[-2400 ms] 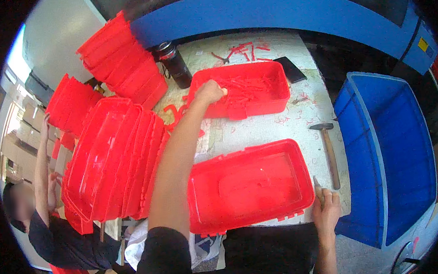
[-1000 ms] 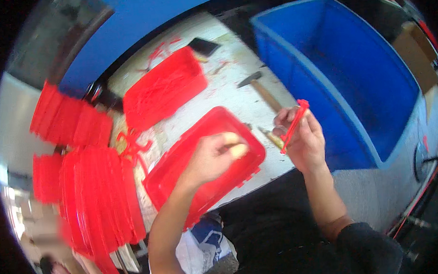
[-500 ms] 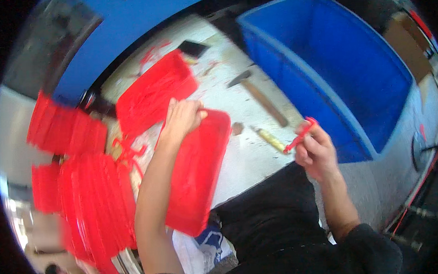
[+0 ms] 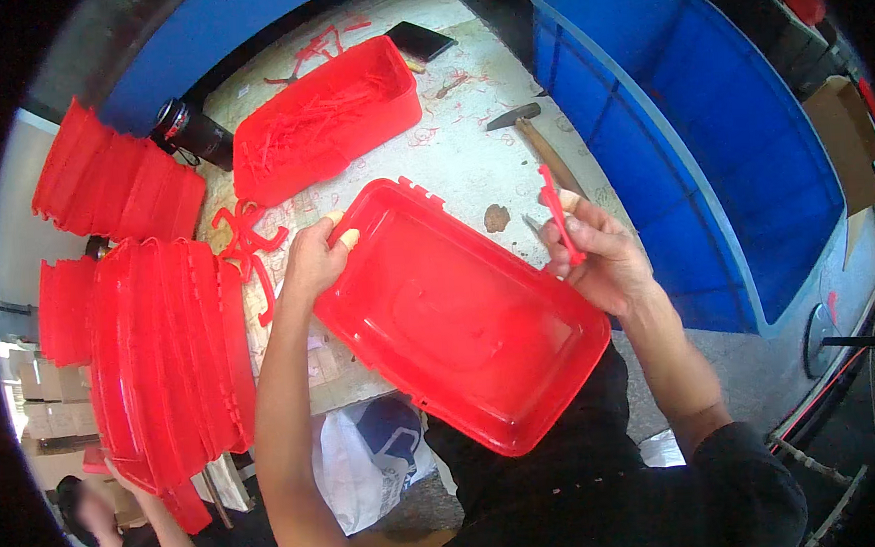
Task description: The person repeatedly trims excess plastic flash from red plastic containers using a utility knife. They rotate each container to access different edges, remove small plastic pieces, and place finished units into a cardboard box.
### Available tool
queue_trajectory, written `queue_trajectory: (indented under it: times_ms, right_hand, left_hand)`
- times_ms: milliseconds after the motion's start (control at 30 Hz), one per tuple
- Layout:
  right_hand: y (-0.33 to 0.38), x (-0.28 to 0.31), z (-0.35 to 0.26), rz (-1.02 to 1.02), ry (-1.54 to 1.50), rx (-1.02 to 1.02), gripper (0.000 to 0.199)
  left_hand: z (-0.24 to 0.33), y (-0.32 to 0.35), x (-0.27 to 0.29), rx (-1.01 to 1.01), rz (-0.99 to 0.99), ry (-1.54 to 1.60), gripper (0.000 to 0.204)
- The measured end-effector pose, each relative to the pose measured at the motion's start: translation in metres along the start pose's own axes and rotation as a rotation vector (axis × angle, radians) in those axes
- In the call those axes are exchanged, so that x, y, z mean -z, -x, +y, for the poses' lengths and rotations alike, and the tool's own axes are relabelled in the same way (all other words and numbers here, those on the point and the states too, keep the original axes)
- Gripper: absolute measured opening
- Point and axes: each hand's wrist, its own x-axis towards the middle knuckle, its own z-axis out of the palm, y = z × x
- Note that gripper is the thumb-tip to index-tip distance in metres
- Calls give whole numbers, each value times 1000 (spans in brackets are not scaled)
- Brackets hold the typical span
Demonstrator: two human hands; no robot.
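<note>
A shallow red plastic tray with rounded corners [image 4: 460, 312] is tilted above the near side of the table. My left hand [image 4: 318, 256] grips its upper left edge, thumb over the rim, with pale yellow covers on two fingertips. In my right hand [image 4: 605, 258], beside the tray's right edge, a slim red plastic piece like a handle [image 4: 558, 216] is pinched between thumb and fingers. Just behind that hand shows the pointed tip of a blade [image 4: 532, 223]; the rest is hidden. Several loose curved red pieces like handles [image 4: 245, 235] lie left of my left hand.
Stacked red trays [image 4: 167, 360] crowd the left side. Farther back are a red bin of thin scraps [image 4: 402, 100], a black bottle [image 4: 194, 133] and a phone [image 4: 421, 41]. A hammer [image 4: 547, 151] lies near a big blue bin [image 4: 641, 161]. Another person [image 4: 163, 541] is at lower left.
The tray has swung to the right and turned, its open face now toward me. My right hand has brought the red piece close to the tray's edge. The whole view has shifted.
</note>
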Motion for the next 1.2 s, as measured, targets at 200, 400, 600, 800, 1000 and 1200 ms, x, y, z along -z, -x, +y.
queue_trajectory:
  times_ms: [200,400,600,800,1000,1200]
  right_hand:
    - [-20,-31,8,-45,51,-179,28]
    - [-49,-50,17,-184,1761,273,15]
    - [-89,-62,55,-411,2481,534,15]
    - [-107,-58,71,-429,2519,504,19]
    - [-116,-63,78,-368,2376,511,21]
    - [-124,-65,78,-421,2264,470,21]
  left_hand:
    - [23,-14,-7,-233,-101,-100,29]
    - [52,-18,-25,-197,-374,116,29]
    - [46,-31,-9,-94,-721,293,40]
    - [16,-27,2,-65,-792,525,53]
    - [12,-11,-10,5,-583,518,39]
    - [24,-11,-12,-53,-520,310,37]
